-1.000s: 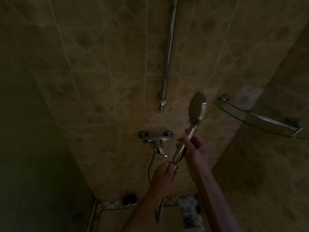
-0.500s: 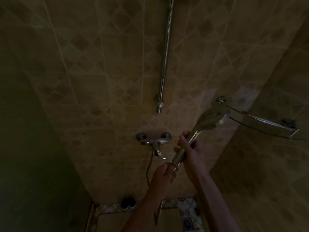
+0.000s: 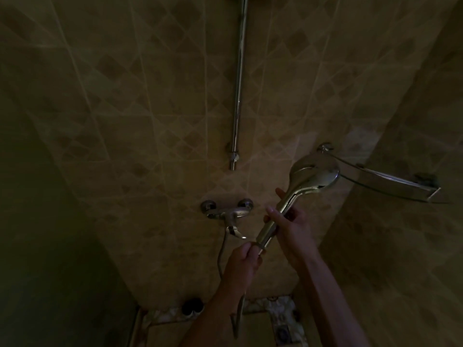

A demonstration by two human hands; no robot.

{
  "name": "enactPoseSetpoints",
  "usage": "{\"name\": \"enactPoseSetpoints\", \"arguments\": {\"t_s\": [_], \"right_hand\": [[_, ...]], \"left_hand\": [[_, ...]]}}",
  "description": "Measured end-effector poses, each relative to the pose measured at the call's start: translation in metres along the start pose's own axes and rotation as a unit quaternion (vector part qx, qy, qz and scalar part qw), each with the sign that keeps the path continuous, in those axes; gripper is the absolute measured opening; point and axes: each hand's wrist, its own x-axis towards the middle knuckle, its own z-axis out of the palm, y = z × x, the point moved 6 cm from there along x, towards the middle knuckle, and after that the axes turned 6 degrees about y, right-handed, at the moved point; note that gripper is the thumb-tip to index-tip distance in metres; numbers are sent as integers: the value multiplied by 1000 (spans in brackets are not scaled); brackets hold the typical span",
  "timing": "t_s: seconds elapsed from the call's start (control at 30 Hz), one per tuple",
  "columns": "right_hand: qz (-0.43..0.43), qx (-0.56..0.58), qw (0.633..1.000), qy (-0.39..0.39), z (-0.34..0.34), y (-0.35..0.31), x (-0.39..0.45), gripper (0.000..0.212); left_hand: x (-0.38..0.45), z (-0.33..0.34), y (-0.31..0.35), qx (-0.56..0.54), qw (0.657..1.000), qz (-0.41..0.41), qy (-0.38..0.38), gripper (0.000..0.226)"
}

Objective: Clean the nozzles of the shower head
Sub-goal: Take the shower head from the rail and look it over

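Note:
I hold a chrome hand-held shower head (image 3: pixel 314 175) in a dim tiled shower. Its shiny back faces me, so the nozzle face is hidden. My right hand (image 3: pixel 290 227) wraps the middle of the handle. My left hand (image 3: pixel 244 259) grips the lower end of the handle, where the metal hose (image 3: pixel 221 254) joins. The head points up and to the right, close to the glass shelf.
A chrome mixer tap (image 3: pixel 226 210) sits on the wall just left of my hands. A vertical slide rail (image 3: pixel 238 96) rises above it. A glass corner shelf (image 3: pixel 390 182) juts out at right. A dark small object (image 3: pixel 191 306) and a floor drain (image 3: pixel 283 331) lie below.
The shower head has turned and tilted to the right: its nozzle face showed a second ago, and now its chrome back faces me. Both hands kept their grip.

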Motion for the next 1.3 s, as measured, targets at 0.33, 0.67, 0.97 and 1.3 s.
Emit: {"name": "enactPoseSetpoints", "arguments": {"t_s": [0.33,0.67,0.97,1.3], "right_hand": [[-39,128,990,32,1,-5,-5,20],[-17,50,999,3,10,-6,-7,14],[-44,75,996,-9,15,-5,1,10],[1,160,987,-5,19,-7,2,19]], "left_hand": [[-6,2,12,-23,1000,12,-7,24],[-3,-1,7,-41,999,6,-3,25],[2,-7,5,-46,999,14,4,26],[8,-6,10,-43,999,18,3,25]]}}
